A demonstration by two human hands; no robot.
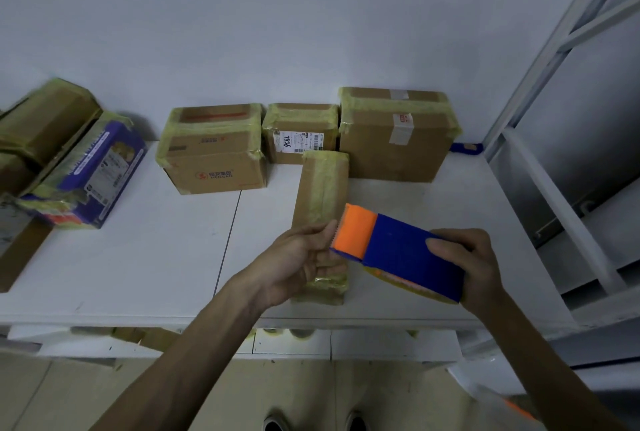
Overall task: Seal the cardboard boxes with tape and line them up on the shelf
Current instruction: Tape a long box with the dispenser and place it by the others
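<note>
A long narrow cardboard box lies on the white shelf, running away from me, with yellowish tape along its top. My right hand grips a blue and orange tape dispenser above the box's near end. My left hand rests on the box's left side, fingertips at the dispenser's orange toothed end. Three taped boxes stand in a row at the wall: a medium one, a small one with a label, and a large one.
At the far left, a purple printed box leans against more taped cardboard boxes. A grey metal shelf upright rises on the right. A lower shelf holds tape rolls. My shoes show on the floor.
</note>
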